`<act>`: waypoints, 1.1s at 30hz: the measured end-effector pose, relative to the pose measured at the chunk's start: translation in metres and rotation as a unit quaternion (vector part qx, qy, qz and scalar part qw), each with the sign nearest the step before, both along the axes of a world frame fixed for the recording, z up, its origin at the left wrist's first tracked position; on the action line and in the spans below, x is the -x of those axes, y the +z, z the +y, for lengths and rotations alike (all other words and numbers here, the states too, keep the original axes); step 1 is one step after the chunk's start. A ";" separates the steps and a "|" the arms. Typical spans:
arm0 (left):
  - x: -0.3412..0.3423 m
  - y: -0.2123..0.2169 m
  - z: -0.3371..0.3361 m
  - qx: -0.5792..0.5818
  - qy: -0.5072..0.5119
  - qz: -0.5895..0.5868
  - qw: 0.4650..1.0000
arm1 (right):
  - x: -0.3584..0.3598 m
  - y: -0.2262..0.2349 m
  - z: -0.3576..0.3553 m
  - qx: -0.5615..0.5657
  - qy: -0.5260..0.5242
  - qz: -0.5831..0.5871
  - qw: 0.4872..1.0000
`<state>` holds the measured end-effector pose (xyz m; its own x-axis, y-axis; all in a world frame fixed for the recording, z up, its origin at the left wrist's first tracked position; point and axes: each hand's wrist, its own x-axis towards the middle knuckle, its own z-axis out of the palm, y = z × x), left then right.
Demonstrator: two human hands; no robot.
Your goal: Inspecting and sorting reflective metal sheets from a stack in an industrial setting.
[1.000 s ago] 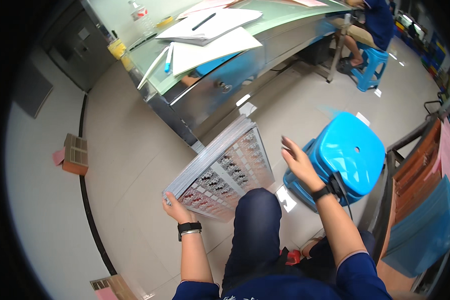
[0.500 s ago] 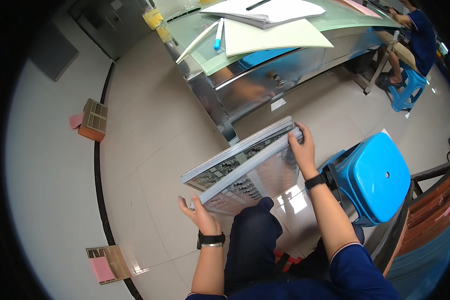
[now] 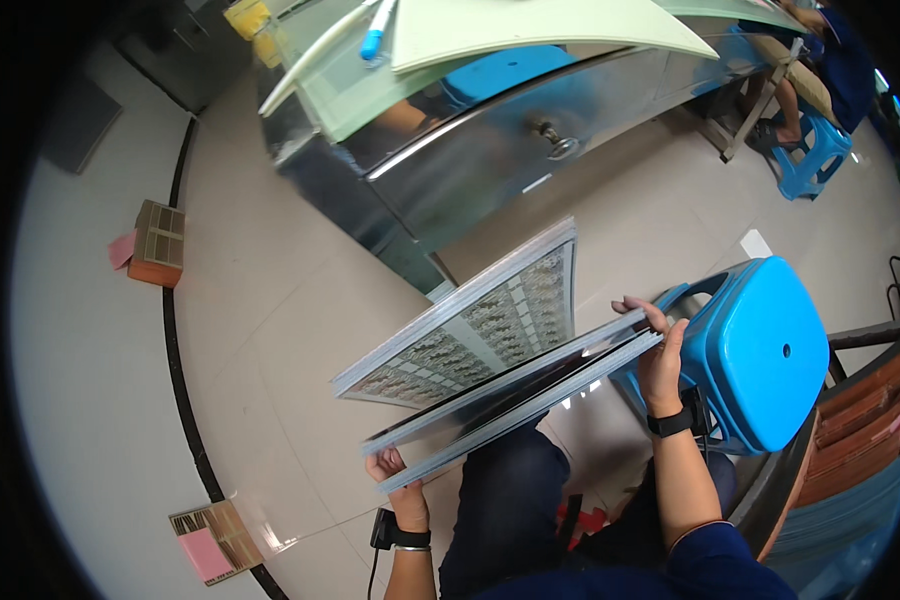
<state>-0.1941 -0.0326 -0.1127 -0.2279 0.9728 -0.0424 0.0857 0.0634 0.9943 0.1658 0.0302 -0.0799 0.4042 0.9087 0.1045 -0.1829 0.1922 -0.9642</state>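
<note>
Over pale tiles (image 3: 255, 370), left grip (image 3: 406, 495) and right grip (image 3: 660, 370) clasp thin panels (image 3: 518, 408) by opposite ends.

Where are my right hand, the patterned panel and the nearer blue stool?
Right hand (image 3: 659, 378), head view: middle of the hand.
Patterned panel (image 3: 478, 335), head view: its patterned face.
Nearer blue stool (image 3: 768, 365), head view: top of its seat.

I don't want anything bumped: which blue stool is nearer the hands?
The stool just right of the right hand; the other stool stands farther off and has a person sitting on it.
</note>
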 end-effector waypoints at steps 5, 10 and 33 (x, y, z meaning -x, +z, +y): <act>0.013 -0.018 0.002 -0.045 0.000 -0.041 0.998 | -0.012 -0.013 -0.003 -0.006 0.084 -0.022 0.996; -0.003 -0.023 0.009 -0.059 -0.024 -0.020 0.998 | -0.019 -0.043 0.000 0.014 0.113 -0.065 0.991; -0.055 0.021 0.065 -0.051 0.090 0.011 0.995 | -0.025 -0.004 -0.002 0.063 -0.060 -0.029 0.996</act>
